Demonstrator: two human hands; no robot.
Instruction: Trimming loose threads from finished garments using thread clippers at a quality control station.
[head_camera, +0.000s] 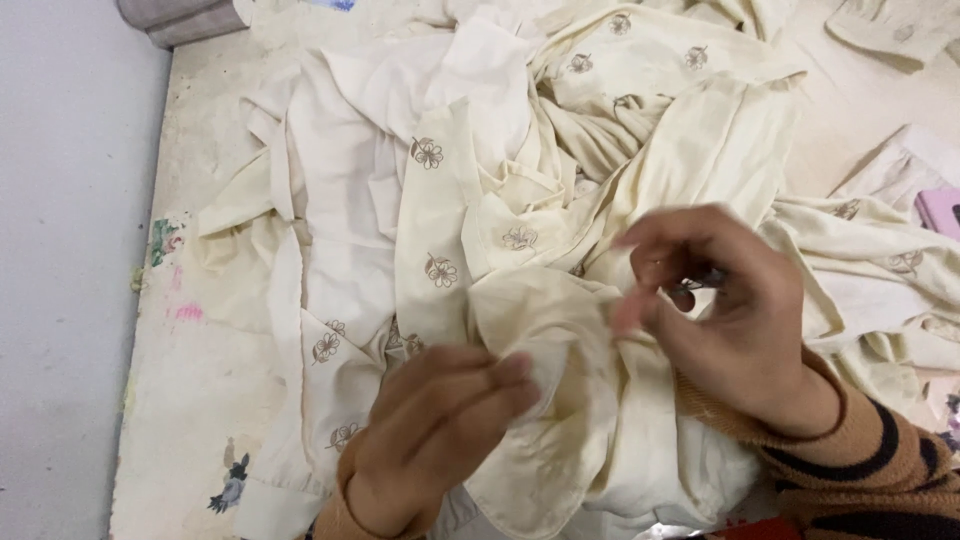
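Observation:
A cream garment (420, 200) with small brown embroidered flowers lies crumpled across a pale work surface (190, 400). My left hand (430, 430), low in the middle, grips a raised fold of this cloth (560, 340) from below. My right hand (720, 310), in a brown sleeve with dark stripes, hovers just right of the fold; its thumb and fingers pinch together near the cloth's edge around something small and dark that I cannot make out.
More cream cloth pieces (880, 30) lie at the top right. A pink object (940, 210) shows at the right edge. The grey floor (60, 250) runs along the left. Paint stains (180, 310) mark the surface's left edge.

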